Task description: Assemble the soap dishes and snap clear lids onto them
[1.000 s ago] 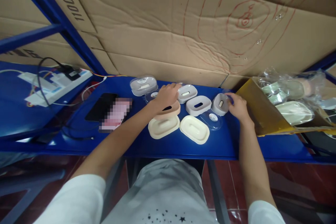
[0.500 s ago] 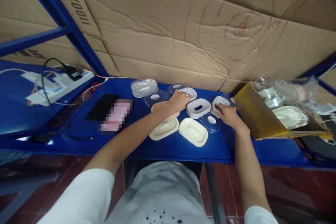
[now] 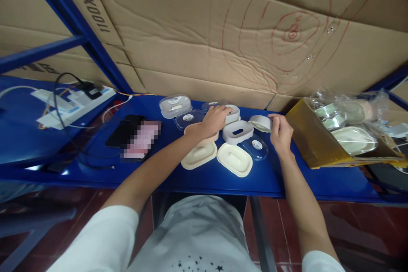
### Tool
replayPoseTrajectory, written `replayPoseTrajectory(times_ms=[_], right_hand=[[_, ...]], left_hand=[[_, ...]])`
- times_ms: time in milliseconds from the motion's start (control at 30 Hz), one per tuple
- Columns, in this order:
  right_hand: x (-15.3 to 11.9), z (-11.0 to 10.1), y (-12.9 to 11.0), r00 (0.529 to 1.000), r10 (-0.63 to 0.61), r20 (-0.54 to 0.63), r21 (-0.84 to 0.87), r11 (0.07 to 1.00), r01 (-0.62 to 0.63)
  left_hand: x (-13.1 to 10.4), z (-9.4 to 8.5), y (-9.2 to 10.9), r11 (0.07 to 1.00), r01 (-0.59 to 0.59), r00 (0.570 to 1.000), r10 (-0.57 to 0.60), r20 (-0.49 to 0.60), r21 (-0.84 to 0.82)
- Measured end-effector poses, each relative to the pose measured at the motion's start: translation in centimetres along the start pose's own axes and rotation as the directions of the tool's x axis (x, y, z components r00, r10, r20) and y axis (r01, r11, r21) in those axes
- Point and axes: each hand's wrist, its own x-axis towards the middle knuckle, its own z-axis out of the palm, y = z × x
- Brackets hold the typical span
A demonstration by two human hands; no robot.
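My right hand (image 3: 282, 132) grips a white oval dish (image 3: 260, 122) by its right end, tilting it so its side faces me. My left hand (image 3: 216, 118) lies over another white dish (image 3: 234, 113) farther back, its fingers closed on the near rim. Between the hands sits a third white dish (image 3: 237, 131) with a dark slot in its middle. Nearer to me lie two cream oval trays, a right one (image 3: 235, 160) and a left one (image 3: 199, 156). A peach tray (image 3: 193, 129) is partly hidden under my left forearm. Behind the right cream tray rests a clear lid (image 3: 256, 147) with a round label.
More clear lids (image 3: 189, 119) and a clear-covered dish (image 3: 175, 106) stand at the back left. On the left are phones (image 3: 123, 129) and a power strip (image 3: 76, 108) with cables. An open cardboard box (image 3: 306, 136) of plastic-wrapped items stands right. Cardboard (image 3: 191, 51) walls the back.
My right hand has raised and tilted its white dish, turning the wrist upright. The middle white dish has shifted slightly left. My left hand has barely moved.
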Motion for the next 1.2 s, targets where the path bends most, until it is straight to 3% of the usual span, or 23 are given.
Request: replayPoseTrajectory(times_ms=[100,200,267,333,467,567,667,800,1033,1200], right_hand=[[-0.1,0.9,0.4,0.987,0.076,-0.140,0.111,0.992,-0.061],[0.9,1.5,2.6,0.889,0.304,-0.342,0.283,0.935,-0.211],[1.9,1.7,4.7,0.813,0.447,-0.373,0.385,0.872,-0.303],[2.6,2.0,6.6,0.786,0.516,-0.340,0.422,0.831,-0.362],[2.3,2.5,7.4,0.801,0.506,-0.318,0.392,0.840,-0.375],[1.4,2.8,5.9,0.858,0.411,-0.307,0.320,0.894,-0.314],[0.7,3.1,4.4,0.936,0.294,-0.195,0.256,0.936,-0.240],[0.4,3.8,3.8,0.978,0.204,-0.030,0.260,0.947,-0.190],[-0.2,5.5,3.9,0.972,0.131,0.195,0.332,0.924,-0.191],[0.6,7.2,3.9,0.943,0.193,0.272,0.398,0.869,-0.293]], left_hand=[[-0.7,-0.3,-0.9,1.000,0.006,0.999,-0.006,-0.040,-0.006],[-2.0,-1.0,-3.0,0.999,0.045,0.995,-0.046,-0.093,-0.018],[-3.1,-1.7,-4.8,0.995,0.092,0.987,-0.094,-0.131,-0.025],[-4.1,-2.2,-6.8,0.988,0.153,0.973,-0.156,-0.168,-0.032],[-5.6,-2.8,-9.4,0.969,0.241,0.946,-0.246,-0.213,-0.051],[-6.4,-2.6,-9.7,0.966,0.249,0.939,-0.258,-0.227,-0.069],[-6.9,-2.3,-9.2,0.965,0.248,0.935,-0.261,-0.240,-0.083],[-7.1,-2.7,-9.1,0.951,0.300,0.920,-0.310,-0.240,-0.079],[-6.3,-4.6,-10.3,0.860,0.510,0.849,-0.497,-0.180,0.032],[-6.5,-4.1,-10.8,0.811,0.583,0.805,-0.569,-0.168,0.051]])
